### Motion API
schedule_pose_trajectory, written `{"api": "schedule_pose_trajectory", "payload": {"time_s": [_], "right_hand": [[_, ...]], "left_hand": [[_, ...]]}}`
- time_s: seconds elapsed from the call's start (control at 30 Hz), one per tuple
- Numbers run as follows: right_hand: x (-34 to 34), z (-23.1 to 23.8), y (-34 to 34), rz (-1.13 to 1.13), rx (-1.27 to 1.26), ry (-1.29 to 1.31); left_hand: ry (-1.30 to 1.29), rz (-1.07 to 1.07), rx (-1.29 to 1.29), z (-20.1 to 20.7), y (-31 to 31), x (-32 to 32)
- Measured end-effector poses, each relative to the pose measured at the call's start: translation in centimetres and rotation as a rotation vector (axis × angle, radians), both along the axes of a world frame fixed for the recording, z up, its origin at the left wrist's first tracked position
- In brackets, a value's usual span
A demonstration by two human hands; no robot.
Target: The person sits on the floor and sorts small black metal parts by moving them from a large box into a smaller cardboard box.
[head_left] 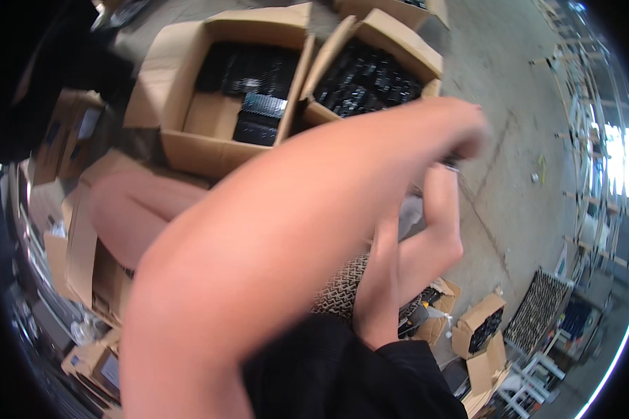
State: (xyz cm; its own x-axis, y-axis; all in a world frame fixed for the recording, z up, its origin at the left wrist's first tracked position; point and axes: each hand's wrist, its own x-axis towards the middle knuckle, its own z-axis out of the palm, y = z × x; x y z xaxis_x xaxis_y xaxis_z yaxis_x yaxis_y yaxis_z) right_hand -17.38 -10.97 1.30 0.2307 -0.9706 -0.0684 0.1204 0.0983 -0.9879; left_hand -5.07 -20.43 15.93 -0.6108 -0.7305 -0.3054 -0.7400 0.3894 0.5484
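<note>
Single head view — looking steeply down and tilting, the person's own forearm (272, 230) filling the middle very close to the lens. Open cardboard boxes (237, 91) sitting beyond the forearm, concrete floor (510, 160) curving away to its right.

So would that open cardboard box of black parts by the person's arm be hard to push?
Probably heavy: the cardboard box looks packed with black parts. It sits on rough concrete floor, so likely drags rather than slides. Its open flaps would probably bend if pushed.
</note>
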Motion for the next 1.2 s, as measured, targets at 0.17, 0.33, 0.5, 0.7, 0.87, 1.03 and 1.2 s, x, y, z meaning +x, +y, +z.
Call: {"api": "schedule_pose_trajectory", "payload": {"time_s": [0.17,0.33,0.5,0.7,0.87,1.03,1.2], "right_hand": [[-0.1,-0.3,-0.4,0.172,-0.284,0.305],[3.2,2.1,0.6,0.315,-0.661,0.486],[2.5,1.7,1.1,0.398,-0.466,0.418],[2.6,2.7,2.4,0.573,0.254,-0.12],[2.5,2.0,1.8,0.626,0.203,0.043],[-1.4,-4.1,0.3,0.216,-0.006,0.808],[1.2,-7.2,3.7,0.589,-0.141,1.336]], "left_hand": [[0.316,0.671,0.484,-2.5,3.8,6.0],[0.418,0.934,0.695,-6.3,10.3,10.1],[0.784,0.998,0.73,-2.5,12.6,9.9],[0.638,0.922,0.042,-5.0,17.0,8.5],[1.301,1.146,0.153,-10.0,19.3,8.5],[1.473,1.258,0.274,-12.9,20.6,10.2],[1.062,1.296,-0.018,-13.5,20.2,10.4]]}}
